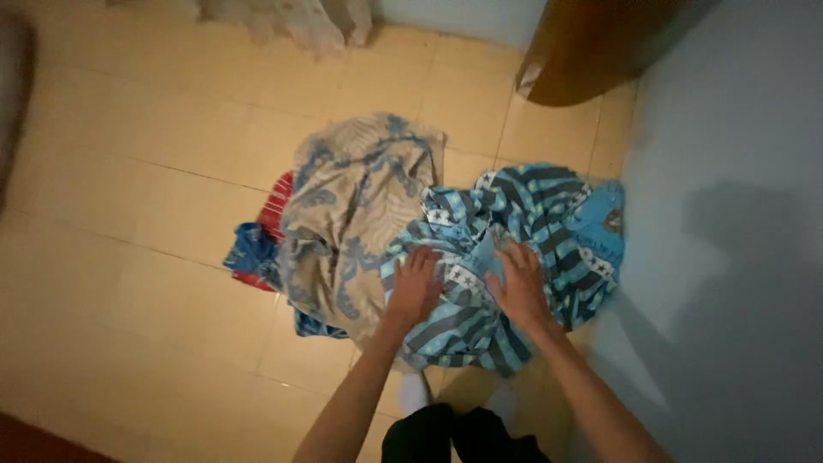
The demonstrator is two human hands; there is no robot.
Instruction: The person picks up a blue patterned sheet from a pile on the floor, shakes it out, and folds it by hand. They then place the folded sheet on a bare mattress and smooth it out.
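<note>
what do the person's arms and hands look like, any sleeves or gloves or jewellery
Both forearms are bare up to the bottom edge of the picture, with no sleeve in view. The left hand and the right hand wear no gloves. No watch, bracelet or ring can be made out, though the dim light and blur could hide a small one.

Both hands, left [415,287] and right [520,285], reach down, palms flat, fingers spread

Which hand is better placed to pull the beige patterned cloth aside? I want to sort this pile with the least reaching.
Probably the left hand. It lies flat on the blue striped garment right at the edge of the beige patterned cloth, while the right hand rests farther over, away from it.
</note>
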